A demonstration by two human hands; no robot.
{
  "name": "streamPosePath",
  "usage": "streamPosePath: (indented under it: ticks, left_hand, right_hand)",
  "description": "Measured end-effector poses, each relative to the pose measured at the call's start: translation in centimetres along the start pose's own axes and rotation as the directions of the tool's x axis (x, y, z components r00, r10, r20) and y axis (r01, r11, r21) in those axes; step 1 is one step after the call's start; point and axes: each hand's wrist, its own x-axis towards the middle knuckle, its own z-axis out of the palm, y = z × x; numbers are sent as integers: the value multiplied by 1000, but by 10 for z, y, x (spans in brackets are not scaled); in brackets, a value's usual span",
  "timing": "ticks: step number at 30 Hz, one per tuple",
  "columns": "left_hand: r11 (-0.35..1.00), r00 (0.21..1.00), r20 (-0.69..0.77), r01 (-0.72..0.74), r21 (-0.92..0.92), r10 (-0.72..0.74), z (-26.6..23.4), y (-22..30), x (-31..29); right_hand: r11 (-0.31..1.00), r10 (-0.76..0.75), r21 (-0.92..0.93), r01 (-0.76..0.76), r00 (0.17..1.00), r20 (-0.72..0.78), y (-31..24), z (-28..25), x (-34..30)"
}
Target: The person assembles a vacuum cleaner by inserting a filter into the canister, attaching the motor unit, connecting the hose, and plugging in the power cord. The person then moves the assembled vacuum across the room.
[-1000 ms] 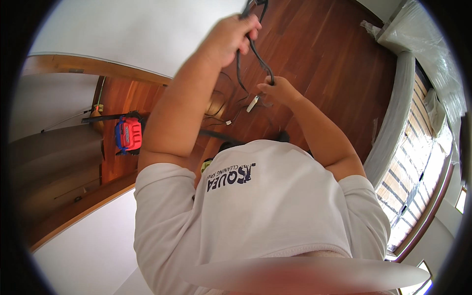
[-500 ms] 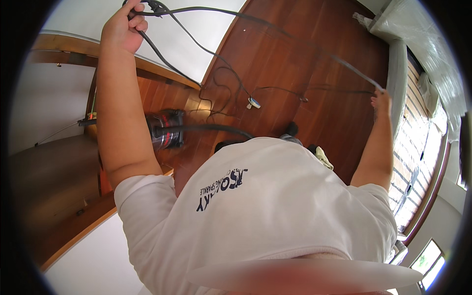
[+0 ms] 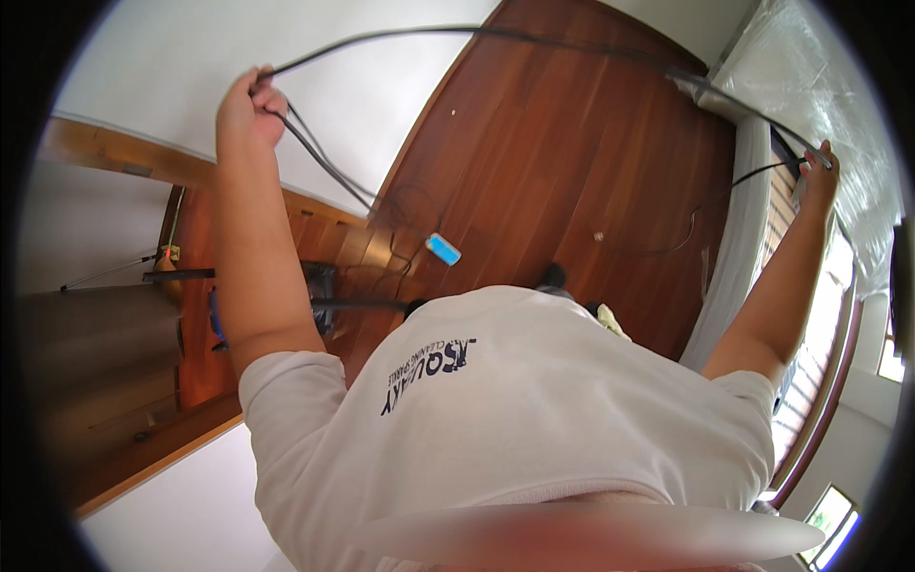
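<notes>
A black electrical cord (image 3: 410, 30) arcs across the far part of the view between my raised hands. My left hand (image 3: 253, 107) is closed around it in front of the white wall, with more strands hanging below. Far out to the right, my right hand (image 3: 820, 173) grips another stretch of the same cord near the plastic-wrapped item. A loose end trails down from it toward the floor. Thinner loops of cord gather below my left hand, blurred, beside a small blue block with a white edge (image 3: 443, 250). Whether that block hangs or lies on the floor I cannot tell.
Behind my left forearm stands a vacuum cleaner (image 3: 324, 286), mostly hidden, with its black hose (image 3: 367, 305) running toward me. Clear plastic sheeting (image 3: 810, 76) covers something bulky at the far right. The floor (image 3: 572, 143) is reddish wood. A pale cloth (image 3: 611, 322) hangs at my side.
My right hand has moved outward and a little farther away, drawing the cord wider. My left hand has come down slightly. The blue block has shifted left and nearer, turning its blue face up.
</notes>
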Motion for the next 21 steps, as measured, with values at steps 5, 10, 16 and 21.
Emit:
streamPosePath:
  ticks: [5,10,16,21]
  left_hand:
    - [982,934,-304,175,-70,-189,24,-90,43]
    - [949,896,-316,312,-47,-311,46,-175,61]
    - [946,857,-402,279,-164,-322,97,-217,107]
    - [932,862,-389,223,-286,-326,89,-238,170]
  right_hand:
    - [995,-91,29,94,992,-84,27,-1,111]
    - [987,-93,-134,89,995,-23,81,5,206]
    - [976,-4,-217,0,1000,-19,119,65,268]
    - [967,-128,-224,126,992,5,120,140,325]
